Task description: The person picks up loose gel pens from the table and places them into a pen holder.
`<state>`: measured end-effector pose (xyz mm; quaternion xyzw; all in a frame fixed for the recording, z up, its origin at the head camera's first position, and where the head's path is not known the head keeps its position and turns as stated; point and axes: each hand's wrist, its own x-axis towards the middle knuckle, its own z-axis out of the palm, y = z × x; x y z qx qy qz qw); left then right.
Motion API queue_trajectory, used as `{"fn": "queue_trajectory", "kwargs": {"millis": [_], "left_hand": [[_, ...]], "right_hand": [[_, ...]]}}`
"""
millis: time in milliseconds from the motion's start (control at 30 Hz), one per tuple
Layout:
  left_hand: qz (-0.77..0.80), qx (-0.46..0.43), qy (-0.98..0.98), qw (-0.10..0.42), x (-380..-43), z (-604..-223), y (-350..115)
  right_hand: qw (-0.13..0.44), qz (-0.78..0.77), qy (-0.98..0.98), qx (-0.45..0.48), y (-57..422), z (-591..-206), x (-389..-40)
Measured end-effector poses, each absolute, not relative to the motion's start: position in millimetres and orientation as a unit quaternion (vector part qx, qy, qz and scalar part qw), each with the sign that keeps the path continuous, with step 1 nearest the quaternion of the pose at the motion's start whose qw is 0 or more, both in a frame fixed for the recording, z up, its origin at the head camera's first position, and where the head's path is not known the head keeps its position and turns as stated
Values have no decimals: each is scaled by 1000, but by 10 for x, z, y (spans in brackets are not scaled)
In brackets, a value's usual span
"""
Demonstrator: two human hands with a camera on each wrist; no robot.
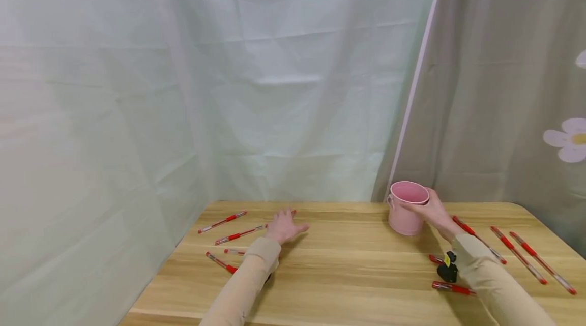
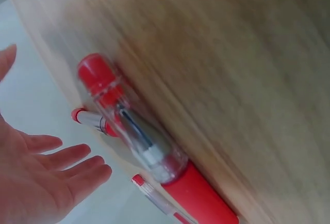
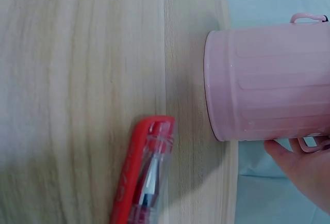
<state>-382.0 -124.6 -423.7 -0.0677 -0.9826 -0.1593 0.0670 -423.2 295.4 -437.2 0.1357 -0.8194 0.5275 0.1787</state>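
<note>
My right hand [image 1: 432, 212] grips a small pink metal bucket [image 1: 405, 220] by its right side, near one of its small loop handles. In the head view the bucket is upright with its mouth up, toward the back of the table; the right wrist view shows its ribbed wall [image 3: 283, 79] with the thumb and fingers at the handle side. On the left, my left hand [image 1: 285, 227] reaches over the table with fingers spread and nothing held. Near it lies a red pen [image 1: 240, 235], partly hidden behind the hand. The left wrist view shows a capped red pen [image 2: 149, 136] up close.
Another red pen [image 1: 223, 221] lies at the back left, and one more [image 1: 222, 263] beside the left forearm. Several red pens lie on the right, among them a slanted one [image 1: 517, 255] near the table's right side. Curtains [image 1: 293, 87] hang behind the wooden table [image 1: 348, 275].
</note>
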Motion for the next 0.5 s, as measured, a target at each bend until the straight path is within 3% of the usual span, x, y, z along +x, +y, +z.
{"fn": "queue_trajectory", "kwargs": {"millis": [133,500], "left_hand": [[-164,-65,-982,73,-3794,-4230,-1262],[-147,-63,-983,95,-3826,-4273,-1284]], "right_hand": [[186,533,-807,174,2955,-4496,-4380],[124,536,-827,114,2481,-3991,-3753]]}}
